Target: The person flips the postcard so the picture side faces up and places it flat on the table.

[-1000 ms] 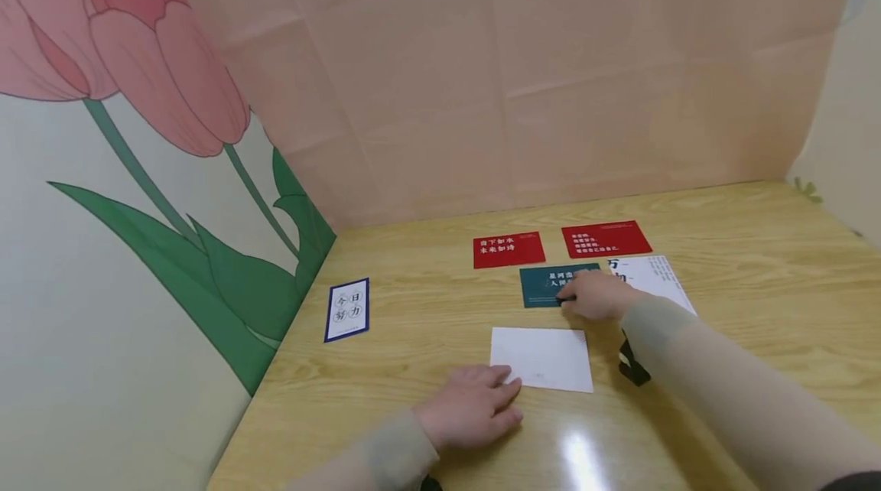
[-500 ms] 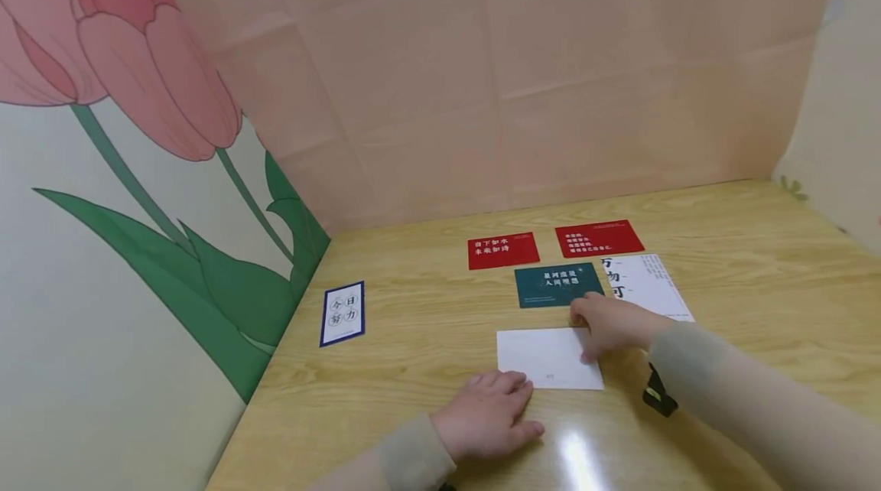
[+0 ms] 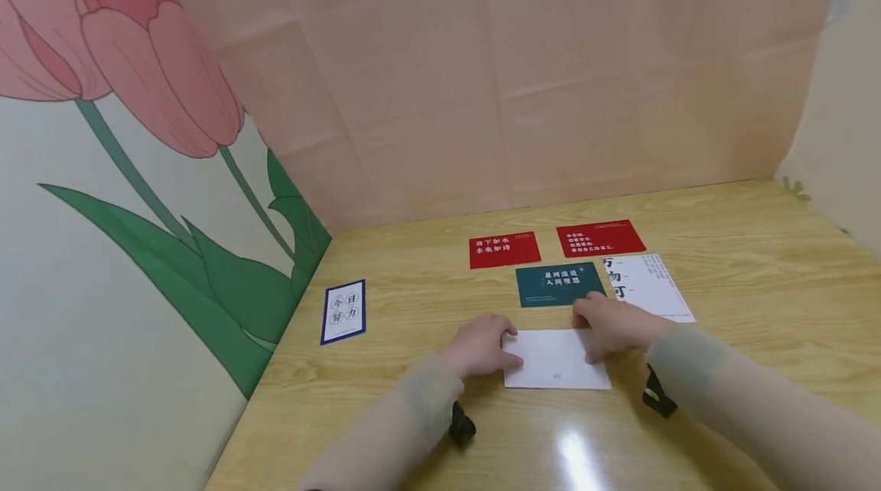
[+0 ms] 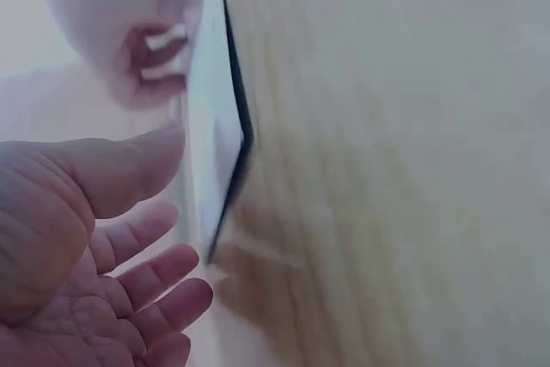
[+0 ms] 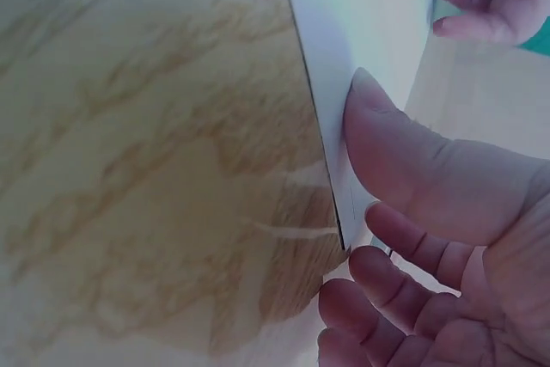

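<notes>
A blank white card (image 3: 554, 369) with a tiny grey mark lies between both hands on the wooden table. My right hand (image 3: 616, 325) holds its right end, the thumb on the white face and the fingers at the edge; the right wrist view shows this thumb (image 5: 404, 161) over the card (image 5: 344, 58). At the card's left end is my left hand (image 3: 479, 346), its thumb near the edge and fingers bent by the far corner. In the left wrist view, the fingers of this hand (image 4: 94, 247) are spread beside the card (image 4: 215, 118), and contact is hard to tell.
Just behind the white card lies a teal card (image 3: 554, 283). Two red cards, one left (image 3: 505, 250) and one right (image 3: 600, 238), lie farther back. A white printed card (image 3: 650, 287) is beside the teal one. A blue-bordered card (image 3: 343, 312) lies far left.
My right hand has come back from the teal card to the white card's right end. My left hand has shifted from its near-left corner up to its left end. The card moved slightly right.
</notes>
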{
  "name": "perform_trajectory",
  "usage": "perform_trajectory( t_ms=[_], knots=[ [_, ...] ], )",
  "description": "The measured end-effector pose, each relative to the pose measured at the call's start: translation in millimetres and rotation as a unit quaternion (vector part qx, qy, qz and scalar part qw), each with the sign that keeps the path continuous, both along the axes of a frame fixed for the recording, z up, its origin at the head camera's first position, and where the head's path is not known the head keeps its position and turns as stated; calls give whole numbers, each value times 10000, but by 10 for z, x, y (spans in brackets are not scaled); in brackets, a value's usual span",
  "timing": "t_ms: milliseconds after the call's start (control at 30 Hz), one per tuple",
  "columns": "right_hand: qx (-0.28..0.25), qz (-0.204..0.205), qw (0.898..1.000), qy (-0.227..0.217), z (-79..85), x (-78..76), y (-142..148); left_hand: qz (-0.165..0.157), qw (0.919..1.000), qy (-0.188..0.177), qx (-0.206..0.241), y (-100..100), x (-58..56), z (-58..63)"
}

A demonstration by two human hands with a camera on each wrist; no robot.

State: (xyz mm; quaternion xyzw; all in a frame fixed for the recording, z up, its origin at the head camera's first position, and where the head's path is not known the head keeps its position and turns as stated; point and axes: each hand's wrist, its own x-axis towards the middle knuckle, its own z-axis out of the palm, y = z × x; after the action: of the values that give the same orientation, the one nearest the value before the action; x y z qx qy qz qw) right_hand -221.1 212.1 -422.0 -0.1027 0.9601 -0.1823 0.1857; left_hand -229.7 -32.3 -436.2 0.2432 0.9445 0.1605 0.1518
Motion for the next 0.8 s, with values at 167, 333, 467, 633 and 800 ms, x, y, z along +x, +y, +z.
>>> perform_trajectory(
  t_ms=[167, 333, 467, 633, 800],
  knots=[
    [-40, -30, 10000, -70, 16, -4, -26, 404, 9987, -319, -35, 27, -145, -22],
    [-111, -131, 9996, -209, 42, -7, -43, 487, 9980, -367, -183, 64, -196, -20],
    [-178, -202, 9991, -327, 46, -10, -46, 607, 9964, -574, -116, 81, -226, -3],
    [-179, -205, 9991, -312, 30, -19, -32, 708, 9951, -679, -139, 91, -238, 3],
    [-159, -214, 9995, -155, -7, -1, -5, 778, 9947, -670, -88, 100, -201, 12]
  ],
)
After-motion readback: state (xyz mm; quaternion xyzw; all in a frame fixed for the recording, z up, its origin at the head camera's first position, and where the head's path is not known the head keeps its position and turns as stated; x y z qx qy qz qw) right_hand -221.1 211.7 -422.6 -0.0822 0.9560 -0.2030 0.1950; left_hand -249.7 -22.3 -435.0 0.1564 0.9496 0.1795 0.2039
